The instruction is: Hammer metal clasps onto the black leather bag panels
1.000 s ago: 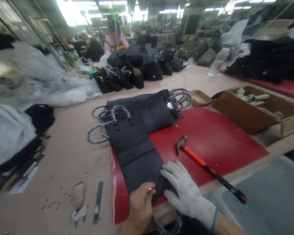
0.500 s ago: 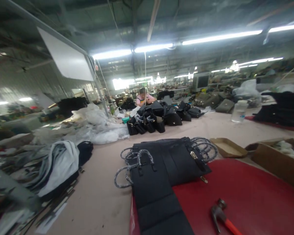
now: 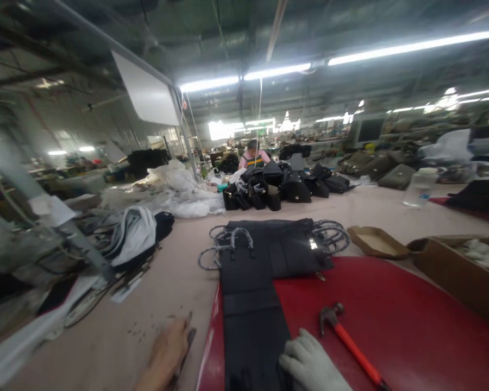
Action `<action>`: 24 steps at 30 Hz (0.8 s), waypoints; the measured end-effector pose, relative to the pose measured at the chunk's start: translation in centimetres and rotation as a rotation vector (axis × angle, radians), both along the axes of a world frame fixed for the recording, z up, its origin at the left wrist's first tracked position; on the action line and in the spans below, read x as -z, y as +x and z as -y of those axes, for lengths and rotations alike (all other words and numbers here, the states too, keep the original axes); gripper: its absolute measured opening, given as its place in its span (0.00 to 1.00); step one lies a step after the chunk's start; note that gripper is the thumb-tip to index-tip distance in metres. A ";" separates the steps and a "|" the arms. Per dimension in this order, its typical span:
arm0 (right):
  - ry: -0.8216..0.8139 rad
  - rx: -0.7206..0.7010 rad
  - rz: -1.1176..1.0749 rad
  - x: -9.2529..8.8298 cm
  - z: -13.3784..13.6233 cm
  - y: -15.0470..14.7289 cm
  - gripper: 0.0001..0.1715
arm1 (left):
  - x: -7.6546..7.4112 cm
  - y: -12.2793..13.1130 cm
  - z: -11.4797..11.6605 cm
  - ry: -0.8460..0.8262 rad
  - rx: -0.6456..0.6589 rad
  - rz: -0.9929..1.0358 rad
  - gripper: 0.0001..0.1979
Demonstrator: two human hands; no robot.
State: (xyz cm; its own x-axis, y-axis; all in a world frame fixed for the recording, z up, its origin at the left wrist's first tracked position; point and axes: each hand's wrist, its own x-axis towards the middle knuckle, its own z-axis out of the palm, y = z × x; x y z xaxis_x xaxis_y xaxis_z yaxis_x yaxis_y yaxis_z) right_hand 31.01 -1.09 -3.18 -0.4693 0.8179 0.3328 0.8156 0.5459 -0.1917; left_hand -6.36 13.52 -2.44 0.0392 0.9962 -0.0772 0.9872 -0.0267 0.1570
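Observation:
My bare left hand (image 3: 163, 350), smeared by motion, is low over the pale table, left of the red mat. Its fingers look closed around a slim dark tool (image 3: 190, 341), whose kind I cannot make out. A pale glove covers my right hand (image 3: 307, 358); its curled fingers grip the right edge of a black bag panel (image 3: 250, 312). That long panel lies flat, its grey-and-black rope handles (image 3: 241, 237) at the far end. More black bag pieces (image 3: 291, 250) with metal clasps lie alongside. A claw hammer (image 3: 352, 345) with a red handle rests right of my gloved hand.
The red mat (image 3: 391, 304) spreads under the hammer. Cardboard trays (image 3: 452, 271) and a clear bottle (image 3: 420, 187) are at right. Finished-looking black bags (image 3: 289, 184) are heaped behind, before a seated person (image 3: 255, 157). Plastic wrap (image 3: 175, 190) and a metal post (image 3: 81, 239) stand left.
Both my hands have come into view from below, the left with a slim dark tool, the right at the panel's edge. The camera view has turned left.

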 end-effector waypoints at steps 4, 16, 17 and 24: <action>-0.063 0.030 -0.052 -0.5 -0.1 -0.3 0.24 | -1.0 1.1 2.4 0.038 -0.041 0.056 0.12; -0.138 0.068 -0.234 -1.5 -0.1 -0.5 0.13 | 1.9 5.6 15.8 0.422 0.318 0.465 0.13; -0.147 0.069 -0.235 -1.6 -0.2 -0.4 0.13 | 1.9 6.0 16.2 0.412 0.388 0.471 0.14; -0.030 -0.011 -0.291 -1.0 -0.8 0.9 0.13 | -0.4 9.1 15.4 0.332 0.463 0.393 0.12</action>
State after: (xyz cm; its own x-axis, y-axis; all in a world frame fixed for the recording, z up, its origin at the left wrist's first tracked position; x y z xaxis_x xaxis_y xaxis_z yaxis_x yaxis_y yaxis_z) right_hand 31.95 -0.26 -2.20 -0.3667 0.8249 0.4301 0.7180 0.5450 -0.4331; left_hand 2.72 -1.89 -2.00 0.4286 0.8389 0.3356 0.7342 -0.5398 0.4117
